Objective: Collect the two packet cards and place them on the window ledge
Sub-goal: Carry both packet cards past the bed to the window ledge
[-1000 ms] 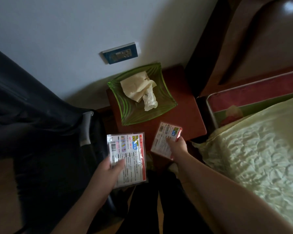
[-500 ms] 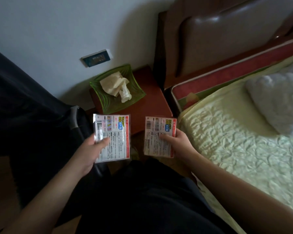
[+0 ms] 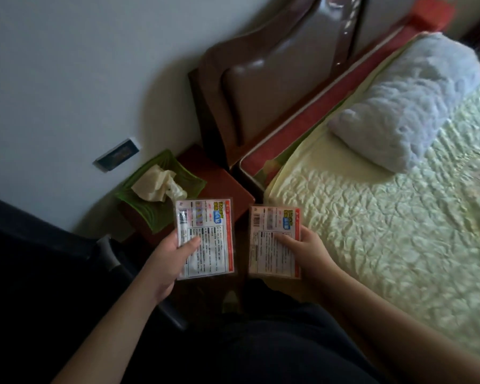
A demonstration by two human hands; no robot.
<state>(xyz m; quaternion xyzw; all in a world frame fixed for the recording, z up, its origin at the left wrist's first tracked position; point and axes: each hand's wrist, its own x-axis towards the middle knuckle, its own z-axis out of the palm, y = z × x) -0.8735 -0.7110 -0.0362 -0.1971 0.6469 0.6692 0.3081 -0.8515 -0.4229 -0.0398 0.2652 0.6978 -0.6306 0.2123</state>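
I hold one packet card in each hand, side by side in front of my body. My left hand grips the left packet card by its lower left edge; it is white with a red border, a barcode and printed text. My right hand grips the right packet card by its right edge; it looks the same, slightly pinker in this light. Both cards hang in the air, off the red bedside table. No window ledge is in view.
A green glass dish with crumpled tissue sits on the bedside table against the white wall. A bed with a pale yellow quilt, a grey pillow and a brown padded headboard fills the right. A dark chair stands at my left.
The right-hand card has been lifted off the bedside table and both cards drawn back toward my body. My view has swung right and up, taking in more of the bed and pillow.
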